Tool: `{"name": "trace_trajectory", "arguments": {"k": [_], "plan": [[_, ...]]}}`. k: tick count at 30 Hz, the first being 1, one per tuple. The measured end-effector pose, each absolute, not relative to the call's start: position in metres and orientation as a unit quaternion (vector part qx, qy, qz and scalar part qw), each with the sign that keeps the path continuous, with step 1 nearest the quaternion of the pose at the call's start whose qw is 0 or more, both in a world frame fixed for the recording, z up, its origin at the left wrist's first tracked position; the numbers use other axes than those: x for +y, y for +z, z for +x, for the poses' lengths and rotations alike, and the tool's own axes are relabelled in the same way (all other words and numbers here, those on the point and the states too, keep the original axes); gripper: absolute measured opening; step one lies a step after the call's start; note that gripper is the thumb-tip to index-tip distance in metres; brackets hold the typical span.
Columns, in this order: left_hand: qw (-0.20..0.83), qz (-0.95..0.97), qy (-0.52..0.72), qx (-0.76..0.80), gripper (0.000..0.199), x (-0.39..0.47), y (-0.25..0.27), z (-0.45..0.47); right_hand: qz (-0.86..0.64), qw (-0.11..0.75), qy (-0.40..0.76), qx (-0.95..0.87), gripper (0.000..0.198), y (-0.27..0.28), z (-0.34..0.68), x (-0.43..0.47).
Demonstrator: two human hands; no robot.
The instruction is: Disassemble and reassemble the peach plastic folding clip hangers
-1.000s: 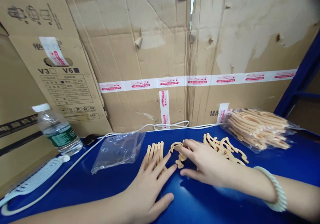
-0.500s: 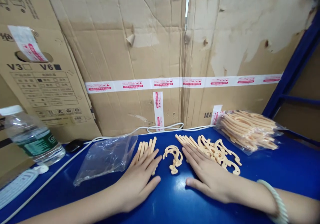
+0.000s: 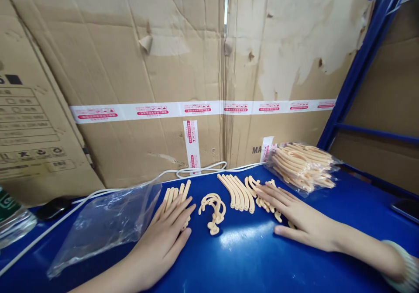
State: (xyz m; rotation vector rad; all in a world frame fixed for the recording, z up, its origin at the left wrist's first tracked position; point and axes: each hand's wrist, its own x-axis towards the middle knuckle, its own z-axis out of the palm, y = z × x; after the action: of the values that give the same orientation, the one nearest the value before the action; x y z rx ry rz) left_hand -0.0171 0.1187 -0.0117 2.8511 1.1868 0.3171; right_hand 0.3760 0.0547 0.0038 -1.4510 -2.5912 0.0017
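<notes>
Left hand (image 3: pixel 166 236): flat on left bars (image 3: pixel 185 190). Right hand (image 3: pixel 301 218): extended over right hooks (image 3: pixel 251 184). Between hands: hook cluster (image 3: pixel 213 228), bar row (image 3: pixel 236 193). Beyond right hand: filled bag (image 3: pixel 303 164).

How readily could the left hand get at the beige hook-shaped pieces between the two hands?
Probably yes: the left hand rests over slim beige rods, close beside the beige hook-shaped pieces, with only blue tabletop showing between.

Head-worn view, forward and down

Taped brown cardboard (image 3: pixel 147 79) stands behind a glossy blue tabletop (image 3: pixel 262 267), beside a blue frame (image 3: pixel 359 66).
</notes>
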Motion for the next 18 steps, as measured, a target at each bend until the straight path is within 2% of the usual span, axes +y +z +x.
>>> {"name": "trace_trajectory", "arguments": {"k": [4,8,14,16,18], "plan": [[0.010,0.920,0.110,0.376,0.050,0.120,-0.015,-0.018,-0.495,0.133,0.020,-0.858,0.056,0.000,0.368,0.077],[0.005,0.920,0.124,0.371,0.049,0.121,-0.020,-0.020,-0.496,0.180,0.022,-0.849,0.046,-0.002,0.370,0.107],[0.029,0.918,0.121,0.376,0.047,0.121,-0.019,-0.021,-0.485,0.258,-0.071,-0.833,0.040,0.005,0.349,0.103],[0.037,0.918,0.116,0.378,0.046,0.121,-0.016,-0.019,-0.446,0.276,-0.057,-0.850,0.039,0.014,0.323,0.089],[0.043,0.917,0.120,0.377,0.046,0.123,-0.015,-0.018,-0.397,0.245,-0.024,-0.884,0.048,0.022,0.290,0.074]]}}
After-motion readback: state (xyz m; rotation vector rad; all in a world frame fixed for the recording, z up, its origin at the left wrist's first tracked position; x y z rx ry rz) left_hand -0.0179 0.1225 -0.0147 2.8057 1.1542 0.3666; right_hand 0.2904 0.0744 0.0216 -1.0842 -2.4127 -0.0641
